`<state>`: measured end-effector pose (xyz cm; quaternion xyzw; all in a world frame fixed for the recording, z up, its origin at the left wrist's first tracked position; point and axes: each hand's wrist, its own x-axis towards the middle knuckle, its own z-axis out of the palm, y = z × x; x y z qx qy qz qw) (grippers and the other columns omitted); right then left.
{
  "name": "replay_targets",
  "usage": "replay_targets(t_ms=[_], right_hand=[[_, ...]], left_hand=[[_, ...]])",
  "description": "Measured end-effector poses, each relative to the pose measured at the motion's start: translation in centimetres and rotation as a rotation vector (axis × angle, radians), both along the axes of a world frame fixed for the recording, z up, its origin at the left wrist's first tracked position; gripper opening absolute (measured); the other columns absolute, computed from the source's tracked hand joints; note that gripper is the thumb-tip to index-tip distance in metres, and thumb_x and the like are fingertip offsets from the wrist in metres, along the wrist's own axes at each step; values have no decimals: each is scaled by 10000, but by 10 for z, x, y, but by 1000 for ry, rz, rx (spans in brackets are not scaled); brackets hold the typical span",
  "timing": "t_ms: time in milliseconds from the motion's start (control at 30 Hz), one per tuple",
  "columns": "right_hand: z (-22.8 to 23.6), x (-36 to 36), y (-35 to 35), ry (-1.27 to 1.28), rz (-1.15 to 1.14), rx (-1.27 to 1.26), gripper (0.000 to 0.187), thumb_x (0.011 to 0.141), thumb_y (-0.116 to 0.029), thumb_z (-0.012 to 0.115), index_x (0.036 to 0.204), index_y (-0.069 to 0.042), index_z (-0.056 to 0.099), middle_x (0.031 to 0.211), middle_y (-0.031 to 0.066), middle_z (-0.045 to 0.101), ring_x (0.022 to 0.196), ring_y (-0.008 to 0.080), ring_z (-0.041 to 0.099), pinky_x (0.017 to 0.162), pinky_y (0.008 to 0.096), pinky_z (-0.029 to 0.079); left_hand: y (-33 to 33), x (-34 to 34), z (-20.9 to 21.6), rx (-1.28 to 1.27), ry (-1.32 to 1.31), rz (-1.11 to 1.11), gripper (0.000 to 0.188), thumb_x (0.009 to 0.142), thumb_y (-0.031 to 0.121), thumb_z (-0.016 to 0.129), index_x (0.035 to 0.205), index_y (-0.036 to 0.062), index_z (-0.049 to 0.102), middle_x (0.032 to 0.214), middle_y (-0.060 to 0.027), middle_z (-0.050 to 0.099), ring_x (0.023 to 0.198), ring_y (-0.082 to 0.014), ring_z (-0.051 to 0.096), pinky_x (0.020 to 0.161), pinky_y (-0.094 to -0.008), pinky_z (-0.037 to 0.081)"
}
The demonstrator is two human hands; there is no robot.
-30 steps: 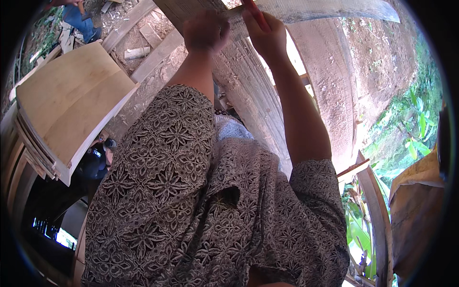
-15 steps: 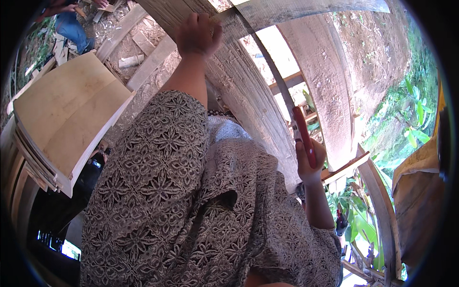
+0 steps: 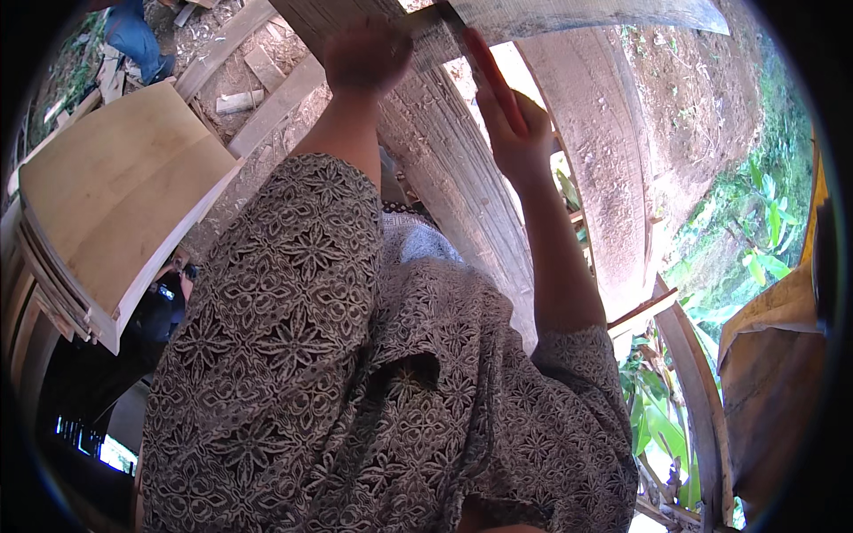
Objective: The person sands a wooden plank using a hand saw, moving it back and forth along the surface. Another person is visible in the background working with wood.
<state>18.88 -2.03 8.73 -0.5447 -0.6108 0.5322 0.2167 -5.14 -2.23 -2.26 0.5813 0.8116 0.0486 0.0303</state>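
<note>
Gripping a weathered grey plank point(image 3: 462, 178), both hands stay closed outdoors, the right hand point(image 3: 520, 133) pinching a red pencil point(image 3: 493, 75).

Sunlit outdoor yard: bare dirt ground point(image 3: 702, 115), green plants point(image 3: 755, 258), stacked pale boards point(image 3: 115, 204).

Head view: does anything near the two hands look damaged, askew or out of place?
Nothing looks clearly damaged. The left hand rests on a weathered grey plank; the right hand grips a red handle. Wood offcuts lie scattered on the ground, and a stack of pale boards lies to the left.
</note>
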Motion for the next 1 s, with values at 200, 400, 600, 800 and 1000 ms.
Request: replay_targets(t_ms=[200,400,600,800,1000], right_hand=[[95,129,-103,-134,-14,-191,287,997,-167,681,769,-12,602,624,-26,491,599,59,424,535,281,337],[93,132,-101,-171,2,-102,274,988,-135,663,759,-4,589,594,-1,481,563,75,410,512,302,325],[-20,-3,11,47,28,98,288,991,-280,698,864,-22,694,616,8,550,613,76,499,560,310,414],[-24,-90,76,-71,-5,183,379,938,-336,711,804,17,679,624,161,597,582,250,549,614,398,471],[28,41,-43,8,-92,-150,330,1013,-220,688,758,-23,614,627,-47,481,608,49,419,536,273,338]], left_hand=[[0,0,1,175,24,-9,408,960,482,557,957,87,659,1033,-136,681,964,-351,681,850,-519,545],[-4,-10,-23,225,-80,-59,456,925,553,605,995,105,645,1041,-104,622,1014,-314,628,852,-512,510],[-8,5,0,92,-85,-32,477,930,568,593,1071,120,673,1123,-98,647,1088,-284,626,882,-502,485],[-4,4,13,-96,-104,14,494,963,584,549,1106,129,678,1124,-106,665,1090,-275,647,893,-500,483],[-3,-2,-3,29,63,-2,411,974,494,527,1072,135,703,1080,-88,694,998,-309,679,871,-501,528]])
